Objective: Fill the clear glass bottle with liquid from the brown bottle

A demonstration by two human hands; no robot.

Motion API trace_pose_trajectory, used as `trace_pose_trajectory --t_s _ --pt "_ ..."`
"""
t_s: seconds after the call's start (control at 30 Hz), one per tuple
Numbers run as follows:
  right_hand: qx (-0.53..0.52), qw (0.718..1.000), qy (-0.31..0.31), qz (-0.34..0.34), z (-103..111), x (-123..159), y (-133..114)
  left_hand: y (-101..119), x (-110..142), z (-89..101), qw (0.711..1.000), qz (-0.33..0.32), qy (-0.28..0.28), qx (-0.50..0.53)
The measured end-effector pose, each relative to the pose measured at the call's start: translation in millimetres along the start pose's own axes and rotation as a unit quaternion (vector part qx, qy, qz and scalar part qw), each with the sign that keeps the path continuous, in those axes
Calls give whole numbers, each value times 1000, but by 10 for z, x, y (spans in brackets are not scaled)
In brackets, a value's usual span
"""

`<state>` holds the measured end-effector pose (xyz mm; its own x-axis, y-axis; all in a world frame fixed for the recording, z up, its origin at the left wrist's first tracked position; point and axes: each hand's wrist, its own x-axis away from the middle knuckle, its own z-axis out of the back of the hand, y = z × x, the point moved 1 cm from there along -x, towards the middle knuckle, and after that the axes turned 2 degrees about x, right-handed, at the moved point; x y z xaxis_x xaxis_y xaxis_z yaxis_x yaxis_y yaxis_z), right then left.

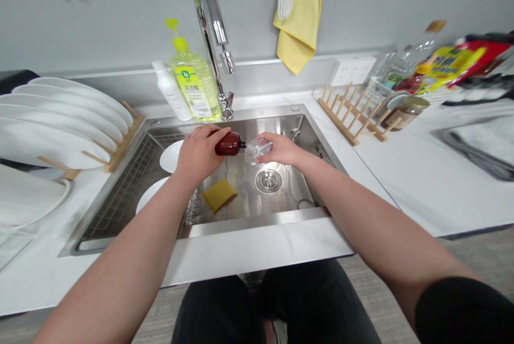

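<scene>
White plates (52, 124) stand on edge in a wooden rack (125, 137) to the left of the steel sink (257, 222), on the white table (401, 183). Inside the sink, at its left side, a wire grid (124, 188) lies on the bottom, and two more white plates (172, 156) lean near it. A yellow sponge (219, 194) lies flat on the sink floor, just below my left hand (196, 154).

Over the middle of the sink, my left fingers (209, 137) are closed around an amber bottle (228, 146), which lies on its side with its dark neck pointing right. Touching that neck is a clear plastic piece (257, 151), held by the curled fingers (273, 146) of my right hand (283, 150). I cannot tell exactly what the clear piece is. Both hands are close together, above the steel drain (268, 180).

Behind the sink stand a white bottle (172, 92), a green dish soap bottle (193, 84) and a chrome faucet (211, 17). A yellow cloth (299, 12) hangs further right, on the wall. To the right of the sink are an empty-slotted wooden rack (353, 116), a glass jar (406, 112) and bright packets (450, 65).
</scene>
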<state>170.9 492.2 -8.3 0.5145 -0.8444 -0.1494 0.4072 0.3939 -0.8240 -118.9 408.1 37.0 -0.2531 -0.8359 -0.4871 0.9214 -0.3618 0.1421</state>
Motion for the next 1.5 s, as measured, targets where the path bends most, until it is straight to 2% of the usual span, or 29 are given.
trace_pose_trajectory --t_s 0.57,0.77,0.97,1.03,1.1,1.23,1.3,1.37,1.5 --pt "-35 999 17 -6 1 6 -45 -18 -5 -30 999 26 14 38" --pt "-132 991 9 17 -33 -1 -43 19 -7 1 995 48 22 79" --pt "-223 974 -21 20 -17 41 -143 -29 -6 -20 982 68 58 165" --pt "-248 968 -27 15 0 59 -182 -65 -7 -66 967 95 75 226" --pt "-271 962 -28 11 15 77 -219 -92 -9 -127 935 135 86 316" --pt "-306 952 -27 4 31 125 -283 -97 -18 -226 835 186 90 509" --pt "-305 952 -29 -3 38 161 -312 -88 -23 -239 800 190 102 560" --pt "-293 956 -28 -5 50 208 -349 -78 -27 -231 784 187 110 581" --pt "-273 962 -2 14 123 326 -505 -56 -29 -180 782 167 107 591"
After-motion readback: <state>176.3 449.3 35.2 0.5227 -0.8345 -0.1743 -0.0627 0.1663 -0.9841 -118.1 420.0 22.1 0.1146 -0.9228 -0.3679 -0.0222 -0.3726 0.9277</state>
